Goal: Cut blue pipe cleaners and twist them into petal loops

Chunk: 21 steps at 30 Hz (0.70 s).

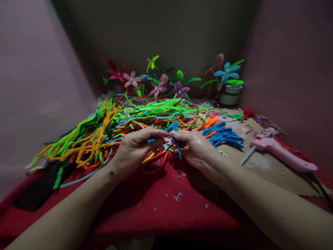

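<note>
A bent piece of blue pipe cleaner (175,126) stands up from the fingertips of my right hand (194,146), its tail hanging below the thumb. My left hand (140,143) is closed with its thumb and index finger reaching to the same blue piece, and a bit of blue shows under its fingers. Beneath the hands, red-handled scissors (164,160) lie on the red cloth (166,205), their blades partly hidden. Just beyond my right hand is a bundle of blue pipe cleaners (223,134) beside orange pipe cleaners (210,122).
Loose green pipe cleaners (161,108) and yellow-orange ones (100,130) heap across the back and left. A black flat object (39,191) lies at left. At right, a pink glue gun (283,152) rests on cardboard (270,180). Fuzzy flowers (131,79) and a white pot (231,95) stand behind.
</note>
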### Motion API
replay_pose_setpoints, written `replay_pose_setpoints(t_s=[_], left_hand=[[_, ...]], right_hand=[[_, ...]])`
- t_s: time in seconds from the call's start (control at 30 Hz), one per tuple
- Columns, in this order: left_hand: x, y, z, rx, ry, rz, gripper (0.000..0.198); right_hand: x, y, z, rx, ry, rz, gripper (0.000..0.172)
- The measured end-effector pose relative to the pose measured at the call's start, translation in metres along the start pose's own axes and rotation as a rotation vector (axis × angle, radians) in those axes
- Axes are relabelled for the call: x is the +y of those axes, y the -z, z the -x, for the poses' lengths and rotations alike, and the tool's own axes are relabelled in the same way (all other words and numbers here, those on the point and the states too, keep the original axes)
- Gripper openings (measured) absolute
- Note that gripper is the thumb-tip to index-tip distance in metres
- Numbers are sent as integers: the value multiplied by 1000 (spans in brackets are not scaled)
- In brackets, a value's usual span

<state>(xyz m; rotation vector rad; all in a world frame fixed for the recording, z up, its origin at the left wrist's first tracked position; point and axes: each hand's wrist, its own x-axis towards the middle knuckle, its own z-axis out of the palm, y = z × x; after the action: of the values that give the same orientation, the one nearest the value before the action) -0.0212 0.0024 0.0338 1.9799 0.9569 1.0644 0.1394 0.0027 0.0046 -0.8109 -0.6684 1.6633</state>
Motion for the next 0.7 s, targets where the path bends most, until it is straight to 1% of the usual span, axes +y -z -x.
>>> replay_pose_setpoints(t_s=[0.1, 0.17, 0.27, 0.33, 0.4, 0.5, 0.6, 0.7], left_hand=[[-1, 2, 2, -1, 34, 56, 18], [-2, 3, 3, -1, 16, 51, 18], [-2, 5, 1, 38, -92, -5, 16], [-2, 7, 0, 50, -173, -55, 16], [0, 8, -1, 8, -220, -88, 16], [2, 9, 0, -78, -244, -116, 18], [3, 9, 1, -94, -289, -184, 16], [4, 10, 1, -127, -344, -248, 11]], right_hand=[[0, -1, 1, -29, -24, 12, 5], [0, 0, 1, -33, -18, 38, 5], [2, 1, 0, -8, 22, 98, 5], [3, 1, 0, -14, 46, 132, 5], [4, 1, -1, -33, 86, 169, 7], [5, -1, 1, -24, 136, 230, 10], [4, -3, 4, -13, 151, 283, 9], [4, -4, 6, -18, 168, 354, 12]])
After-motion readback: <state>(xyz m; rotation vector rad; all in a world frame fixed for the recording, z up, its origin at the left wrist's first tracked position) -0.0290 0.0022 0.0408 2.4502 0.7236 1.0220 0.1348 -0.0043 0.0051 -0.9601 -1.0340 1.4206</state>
